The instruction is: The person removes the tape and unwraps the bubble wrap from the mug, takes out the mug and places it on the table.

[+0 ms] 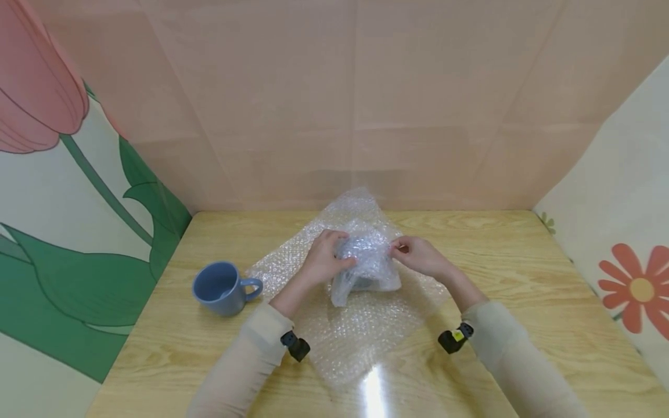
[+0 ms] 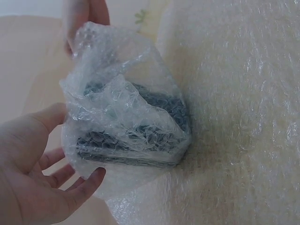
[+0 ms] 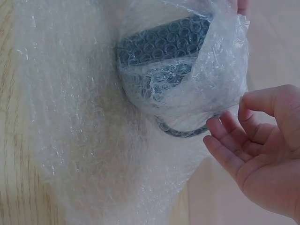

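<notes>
A blue mug wrapped in bubble wrap (image 1: 366, 258) stands on a larger spread sheet of bubble wrap (image 1: 360, 342). In the right wrist view, the mug's handle (image 3: 185, 133) shows as a dark loop through the plastic. My left hand (image 1: 325, 258) holds the bundle from the left, its thumb and fingers spread around that side. On the other side, my right hand (image 1: 420, 255) pinches an edge of the wrap between thumb and index finger, near the handle. Folded layers of plastic (image 2: 117, 103) cover much of the mug in the left wrist view.
A bare blue mug (image 1: 222, 290) stands left of the sheet, its handle pointing right. Everything rests on a wood-grain table (image 1: 512, 255). A pinkish backdrop (image 1: 355, 104) rises behind it, with flower-patterned panels on both sides.
</notes>
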The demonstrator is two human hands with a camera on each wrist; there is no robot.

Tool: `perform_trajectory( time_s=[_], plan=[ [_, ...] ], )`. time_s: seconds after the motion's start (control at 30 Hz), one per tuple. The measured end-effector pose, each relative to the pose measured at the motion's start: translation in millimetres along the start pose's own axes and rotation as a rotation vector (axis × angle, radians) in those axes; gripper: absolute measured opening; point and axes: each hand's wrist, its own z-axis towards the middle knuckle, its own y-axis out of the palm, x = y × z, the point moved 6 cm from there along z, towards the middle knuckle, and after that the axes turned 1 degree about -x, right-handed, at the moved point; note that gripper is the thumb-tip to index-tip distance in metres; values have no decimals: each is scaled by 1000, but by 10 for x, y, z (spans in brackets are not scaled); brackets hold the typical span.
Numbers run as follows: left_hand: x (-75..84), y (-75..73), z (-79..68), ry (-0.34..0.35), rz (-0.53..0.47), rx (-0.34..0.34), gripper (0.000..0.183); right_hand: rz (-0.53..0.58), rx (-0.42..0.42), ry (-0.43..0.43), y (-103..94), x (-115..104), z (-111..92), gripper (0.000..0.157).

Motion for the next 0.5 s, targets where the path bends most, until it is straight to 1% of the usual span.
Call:
perform_trajectory(
  time_s=[0.17,0.33,0.43,0.5],
  plan=[
    [-2,-2,6,0,-3,-6,59,-5,-35,10,-21,-20,-5,26],
    [6,-1,3,10,-3,-9,59,21,-93,37,-27,-20,-28,33],
    [13,2,0,17,-3,-8,59,34,-112,56,-30,-12,-32,33],
    [14,3,-1,17,-5,-9,59,33,-121,52,-33,-16,-34,33]
  ],
)
